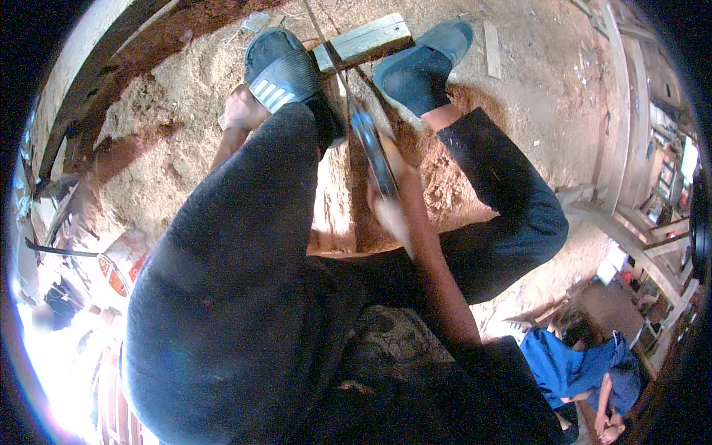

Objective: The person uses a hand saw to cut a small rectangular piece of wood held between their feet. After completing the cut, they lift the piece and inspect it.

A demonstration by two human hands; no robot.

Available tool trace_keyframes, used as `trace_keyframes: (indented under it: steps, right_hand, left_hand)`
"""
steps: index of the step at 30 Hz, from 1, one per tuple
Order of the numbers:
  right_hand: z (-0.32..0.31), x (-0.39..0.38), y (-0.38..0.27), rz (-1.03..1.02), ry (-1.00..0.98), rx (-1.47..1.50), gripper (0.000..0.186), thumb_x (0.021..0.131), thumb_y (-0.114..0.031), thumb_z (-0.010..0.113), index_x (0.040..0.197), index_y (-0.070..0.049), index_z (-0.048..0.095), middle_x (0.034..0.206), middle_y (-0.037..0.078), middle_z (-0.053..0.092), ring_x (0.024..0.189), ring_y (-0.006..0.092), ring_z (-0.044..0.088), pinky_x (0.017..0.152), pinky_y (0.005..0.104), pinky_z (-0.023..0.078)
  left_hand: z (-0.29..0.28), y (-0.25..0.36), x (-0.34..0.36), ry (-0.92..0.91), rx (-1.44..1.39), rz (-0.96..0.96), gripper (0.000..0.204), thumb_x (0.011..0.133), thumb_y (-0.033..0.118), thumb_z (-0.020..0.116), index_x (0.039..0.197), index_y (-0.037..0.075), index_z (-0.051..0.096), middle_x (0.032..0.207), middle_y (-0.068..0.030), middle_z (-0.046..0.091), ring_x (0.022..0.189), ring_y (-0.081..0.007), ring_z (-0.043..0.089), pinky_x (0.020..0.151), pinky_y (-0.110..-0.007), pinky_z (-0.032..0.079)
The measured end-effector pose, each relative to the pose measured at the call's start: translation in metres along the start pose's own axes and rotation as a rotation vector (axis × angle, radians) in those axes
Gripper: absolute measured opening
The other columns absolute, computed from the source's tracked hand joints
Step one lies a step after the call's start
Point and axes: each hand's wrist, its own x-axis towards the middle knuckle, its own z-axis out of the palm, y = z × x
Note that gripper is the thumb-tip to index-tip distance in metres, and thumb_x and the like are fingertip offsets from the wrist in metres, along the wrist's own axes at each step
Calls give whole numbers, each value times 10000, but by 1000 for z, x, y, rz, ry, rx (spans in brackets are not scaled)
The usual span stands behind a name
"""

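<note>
Right hand (pixel 389 204) wrapped round a saw (pixel 371 144) between the knees, blade running forward to a plank (pixel 367 38) pinned under both sandalled feet. Sawdust floor (pixel 185 96) all around, bucket (pixel 122 259) off to the left, another person (pixel 593 371) sitting at lower right.

Sawdust (pixel 170 104) covers the ground; another person in blue (pixel 575 367) sits nearby.

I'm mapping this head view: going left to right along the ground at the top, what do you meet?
Left sandal → wooden block → right sandal → thin wood strip → timber frame.
</note>
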Motion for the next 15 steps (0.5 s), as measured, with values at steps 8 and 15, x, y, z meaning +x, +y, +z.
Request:
trace_keyframes:
  steps: [8,15]
  right_hand:
    - [-9,-77,13,-44,81,121,579,865,18,540,1421,-93,427,982,162,670,806,227,669,704,332,530]
    - [-2,-34,6,-135,98,65,615,871,0,534,1454,-91,362,1009,215,656,838,332,668,719,388,534]
  left_hand:
    - [10,-3,6,1,-23,0,529,762,485,657,1051,44,622,1006,-240,665,946,-392,652,849,-468,523]
    - [10,-3,7,1,-10,5,525,763,484,658,1049,45,624,1008,-238,665,949,-391,651,850,-467,523]
